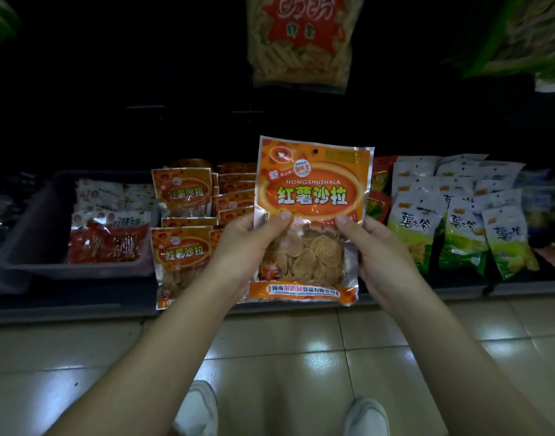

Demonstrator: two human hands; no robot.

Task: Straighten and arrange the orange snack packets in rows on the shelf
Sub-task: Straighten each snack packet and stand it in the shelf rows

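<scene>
- Orange foil snack packet [312,221], printed HONGSHUSHALA, is held upright between both hands, in front of the shelf [65,306] and over its front edge; round ridged crisps show through its clear lower window.
- The left hand [244,247] grips the packet's left edge, thumb curled over the front, fingers hidden behind it.
- The right hand [373,250] grips the right edge the same way, thumb pressed on the front.
- Just left of the left hand, a near orange packet [181,256] lies face up, its bottom reaching past the shelf's front edge; a far orange packet [183,193] lies beyond it.
- Behind the left hand, a stack of orange packets [235,196] lies overlapped and slightly fanned.
- Farther left of the left hand sits a grey tray [34,247] holding red and white packets [106,243].
- Right of the right hand, white-and-green packets [458,228] stand in overlapping rows, leaning back; red packets [380,184] peek out between them and the held packet.
- Above both hands, a clear bag of pale stick snacks [301,42] with a red label hangs in the dark.
- Below the hands are a glossy tiled floor [285,350] and two white shoes [197,410].
</scene>
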